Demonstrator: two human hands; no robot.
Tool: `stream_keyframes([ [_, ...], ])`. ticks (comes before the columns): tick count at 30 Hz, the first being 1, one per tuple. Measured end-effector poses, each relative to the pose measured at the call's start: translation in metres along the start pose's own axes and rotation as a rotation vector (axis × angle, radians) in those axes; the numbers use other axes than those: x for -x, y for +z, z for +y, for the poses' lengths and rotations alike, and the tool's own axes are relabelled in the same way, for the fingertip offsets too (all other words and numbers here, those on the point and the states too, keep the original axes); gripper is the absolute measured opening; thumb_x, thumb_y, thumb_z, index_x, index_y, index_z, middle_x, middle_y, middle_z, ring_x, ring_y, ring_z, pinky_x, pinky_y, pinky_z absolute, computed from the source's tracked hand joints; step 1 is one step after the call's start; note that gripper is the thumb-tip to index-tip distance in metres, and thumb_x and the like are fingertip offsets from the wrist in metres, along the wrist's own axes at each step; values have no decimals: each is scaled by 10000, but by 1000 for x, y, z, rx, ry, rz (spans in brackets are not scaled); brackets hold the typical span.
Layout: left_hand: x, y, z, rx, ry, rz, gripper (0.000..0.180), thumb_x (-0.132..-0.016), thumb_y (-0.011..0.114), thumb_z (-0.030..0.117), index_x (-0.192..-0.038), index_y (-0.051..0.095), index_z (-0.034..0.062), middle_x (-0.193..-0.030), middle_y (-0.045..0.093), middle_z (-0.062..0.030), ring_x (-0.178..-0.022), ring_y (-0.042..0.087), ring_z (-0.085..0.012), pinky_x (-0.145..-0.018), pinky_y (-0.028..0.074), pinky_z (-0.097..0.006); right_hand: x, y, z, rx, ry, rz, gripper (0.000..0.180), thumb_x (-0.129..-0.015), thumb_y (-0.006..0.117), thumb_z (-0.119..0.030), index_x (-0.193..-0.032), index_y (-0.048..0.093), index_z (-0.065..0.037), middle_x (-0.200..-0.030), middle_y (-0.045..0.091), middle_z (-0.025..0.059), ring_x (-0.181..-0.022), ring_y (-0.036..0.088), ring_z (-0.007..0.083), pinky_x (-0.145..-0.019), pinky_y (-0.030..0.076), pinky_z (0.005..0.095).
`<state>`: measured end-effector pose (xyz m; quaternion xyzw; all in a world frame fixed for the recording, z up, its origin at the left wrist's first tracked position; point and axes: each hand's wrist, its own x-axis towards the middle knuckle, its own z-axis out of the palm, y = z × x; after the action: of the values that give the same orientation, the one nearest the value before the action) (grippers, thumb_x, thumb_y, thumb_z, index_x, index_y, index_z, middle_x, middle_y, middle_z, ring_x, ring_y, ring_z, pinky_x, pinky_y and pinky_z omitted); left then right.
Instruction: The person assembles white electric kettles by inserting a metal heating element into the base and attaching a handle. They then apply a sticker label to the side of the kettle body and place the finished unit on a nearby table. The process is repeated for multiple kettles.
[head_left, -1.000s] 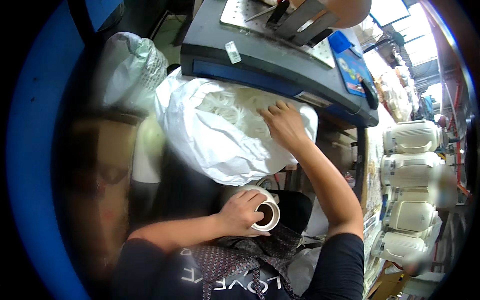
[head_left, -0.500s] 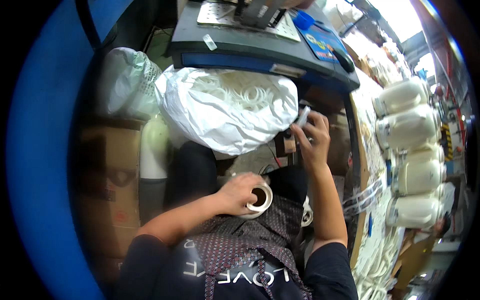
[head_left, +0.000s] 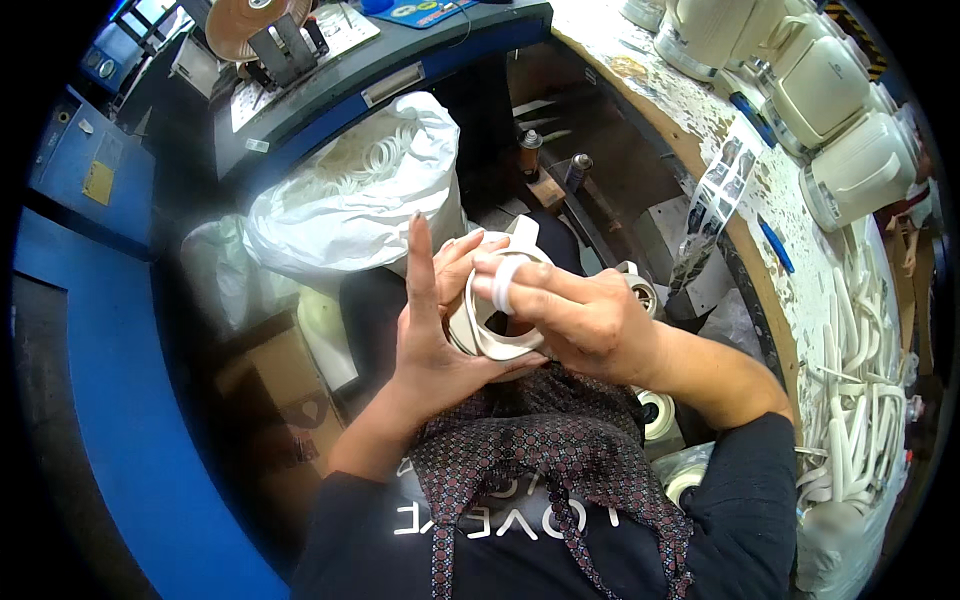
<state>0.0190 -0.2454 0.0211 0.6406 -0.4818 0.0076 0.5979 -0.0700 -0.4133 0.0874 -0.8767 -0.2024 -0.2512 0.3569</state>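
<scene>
White bag (head_left: 350, 195) just behind hands (head_left: 500, 320)

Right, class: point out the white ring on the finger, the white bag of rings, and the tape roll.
ring (head_left: 506, 284), head view, its band around the right finger
bag (head_left: 340, 215), head view, its bulging side
tape roll (head_left: 245, 22), head view, its brown face

You're holding a smooth, matt off-white plastic part (head_left: 497, 318) w/ a thin rubbery white ring (head_left: 506, 285) on your fingers. Thin crinkly plastic bag (head_left: 345, 200) is looking semi-glossy. Bench (head_left: 700, 130) top is showing rough, chipped paint; white housings (head_left: 840, 90) are gleaming glossy plastic.
</scene>
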Motion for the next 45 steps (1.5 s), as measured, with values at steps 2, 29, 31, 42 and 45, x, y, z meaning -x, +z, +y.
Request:
stream_keyframes([
  [2,2,5,3,-82,28,-15,1401,-569,937,245,-1507,-76,7,-1230,620,-189,-1257,515,-358,-1070,370,-451,7,2,6,91,-50,-195,384,-710,660,20,-1086,634,-52,-1126,645,119,-892,694,270,-665,582,343],
  [29,-1,0,19,-400,258,-355,400,-585,833,303,-843,622,81,-1151,627,-130,-1114,608,-357,-933,490,-483,23,-23,17,112,-73,-758,240,-672,671,-103,-906,676,-155,-737,639,53,-706,645,272,-595,502,385],
  [31,-6,-6,19,-394,286,-337,361,-567,820,301,-737,591,80,-1117,618,-125,-1088,617,-366,-842,536,-442,29,-20,13,45,-35,-644,257,-672,671,-104,-925,669,-148,-751,640,54,-714,645,275,-599,502,383],
  [42,-55,-122,0,94,7,-39,463,-785,744,444,-931,641,17,-1148,619,-184,-1048,641,-303,-874,525,-440,42,-19,-1,88,-60,-289,629,-787,699,-371,-1359,522,-180,-1448,430,171,-1345,392,362,-1112,247,543],
  [45,-71,-148,-24,866,-693,367,740,-877,564,617,-1323,499,30,-1199,600,-157,-1111,602,-299,-945,503,-480,53,-7,37,84,-59,-177,569,-747,744,-198,-1285,580,-114,-1364,497,238,-1258,498,370,-1032,389,528],
])
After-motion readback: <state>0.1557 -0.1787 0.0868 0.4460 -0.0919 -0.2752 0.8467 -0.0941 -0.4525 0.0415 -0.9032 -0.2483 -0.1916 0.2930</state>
